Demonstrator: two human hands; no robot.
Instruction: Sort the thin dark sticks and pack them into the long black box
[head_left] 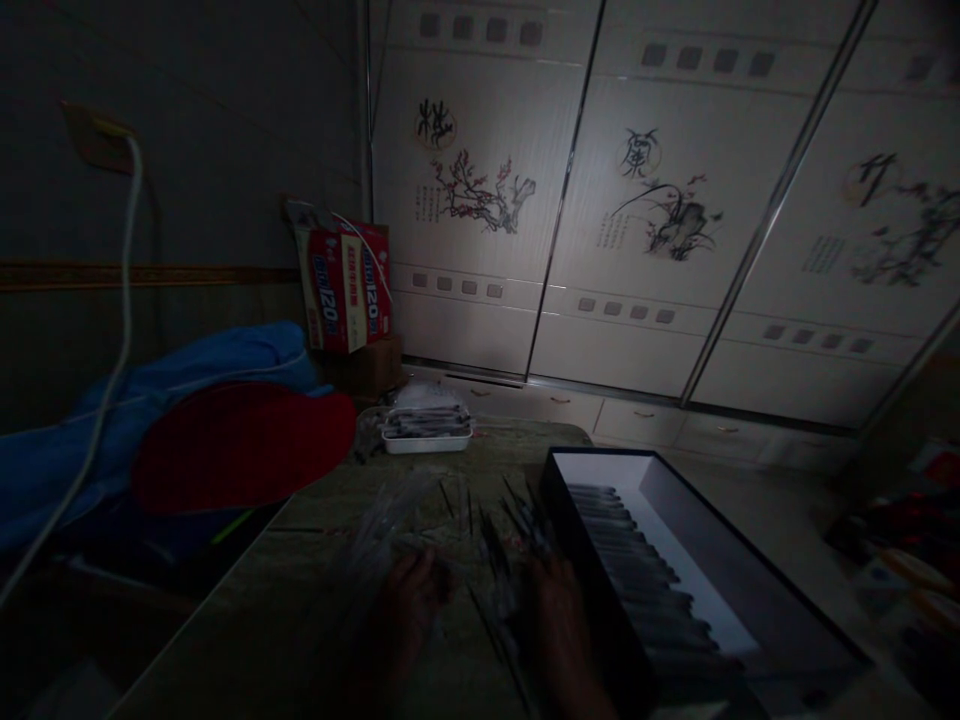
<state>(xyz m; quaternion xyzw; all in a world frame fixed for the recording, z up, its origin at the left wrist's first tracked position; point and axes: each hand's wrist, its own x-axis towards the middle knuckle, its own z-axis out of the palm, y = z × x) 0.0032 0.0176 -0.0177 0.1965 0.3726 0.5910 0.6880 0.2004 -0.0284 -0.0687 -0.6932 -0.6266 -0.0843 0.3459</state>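
The room is very dark. My left hand [409, 605] rests low on the table [300, 580], fingers curled near a clear plastic sleeve [390, 520]. Beside it, my right hand [559, 625] lies at the left wall of a long black box [675, 590] lined in white, which holds a row of dark thin items. Several thin dark sticks [499, 530] lie scattered on the table between and ahead of both hands. What either hand grips is lost in the gloom.
A white tray [426, 432] of dark items stands at the table's far edge. Blue cloth [112, 420] and a red round thing [240, 445] lie left. A red carton [349, 290] stands by the wall. White painted cabinet doors [637, 220] fill the back.
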